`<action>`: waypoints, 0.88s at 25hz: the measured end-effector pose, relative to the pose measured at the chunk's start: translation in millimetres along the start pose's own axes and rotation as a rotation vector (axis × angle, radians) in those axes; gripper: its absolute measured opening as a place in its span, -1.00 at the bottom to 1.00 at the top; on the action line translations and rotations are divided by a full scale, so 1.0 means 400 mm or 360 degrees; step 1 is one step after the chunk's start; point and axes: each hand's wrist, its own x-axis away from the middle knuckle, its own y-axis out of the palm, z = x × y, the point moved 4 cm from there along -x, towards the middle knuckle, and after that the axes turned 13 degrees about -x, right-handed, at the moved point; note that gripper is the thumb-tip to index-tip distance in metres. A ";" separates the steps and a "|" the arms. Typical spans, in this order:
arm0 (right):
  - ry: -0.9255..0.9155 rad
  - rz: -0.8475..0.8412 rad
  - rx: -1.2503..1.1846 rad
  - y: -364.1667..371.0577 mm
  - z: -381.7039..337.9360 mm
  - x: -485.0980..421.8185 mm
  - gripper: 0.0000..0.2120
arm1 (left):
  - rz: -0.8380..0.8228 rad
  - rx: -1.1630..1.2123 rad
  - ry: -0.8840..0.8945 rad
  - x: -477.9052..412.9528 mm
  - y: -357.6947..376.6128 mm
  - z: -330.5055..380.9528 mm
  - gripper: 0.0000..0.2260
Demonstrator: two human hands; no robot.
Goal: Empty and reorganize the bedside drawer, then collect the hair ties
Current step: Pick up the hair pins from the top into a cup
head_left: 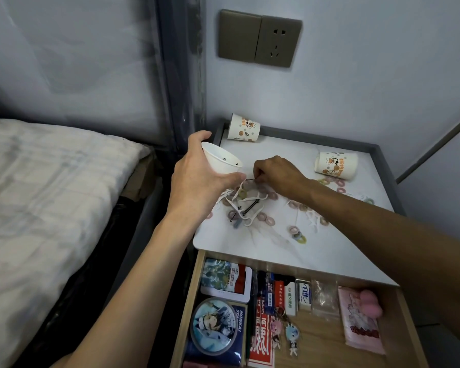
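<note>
The left hand (197, 179) is curled round a white paper cup (219, 162), held clear above the left edge of the bedside table top (343, 248), with its mouth tipped up and towards the right. The right hand (276, 172) has its fingertips closed in a pinch on a thin black hairpin (251, 179); the other fingers are folded under and cannot be read. The pin's long axis runs roughly left to right, its free end pointing at the cup. It lies just right of the cup's lower rim and slightly beneath it, so my assessment is that the coming move is a short lift up and to the left over the rim. The hair ties (269, 221) lie scattered across the table top, from under the hands out towards the right, mixed with white plastic picks (246, 197) and further pins. They sit nearer the right hand than the left. Dark specks show inside the cup, but I cannot tell what they are. The drawer (324, 341) stands open below, with its contents lined up.
</note>
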 end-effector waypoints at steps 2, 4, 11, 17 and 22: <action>-0.0009 0.0048 0.0016 -0.019 0.008 0.001 -0.95 | 0.0004 0.0013 0.0000 0.001 -0.001 0.000 -0.19; -0.0042 0.0066 0.0069 -0.036 0.011 0.004 -0.91 | 0.0011 0.0019 -0.0003 0.003 0.001 0.002 -0.19; 0.0103 0.0218 0.0012 -0.052 0.026 0.017 -0.88 | 0.0004 0.0029 0.0004 0.006 0.000 0.007 -0.19; -0.0396 -0.0135 -0.0004 -0.031 -0.064 0.064 -0.90 | 0.0010 0.0027 0.0011 0.002 -0.001 0.004 -0.20; -0.0489 -0.0314 -0.0066 0.041 -0.085 0.091 -0.86 | 0.0010 0.0035 0.0000 0.004 0.000 0.003 -0.20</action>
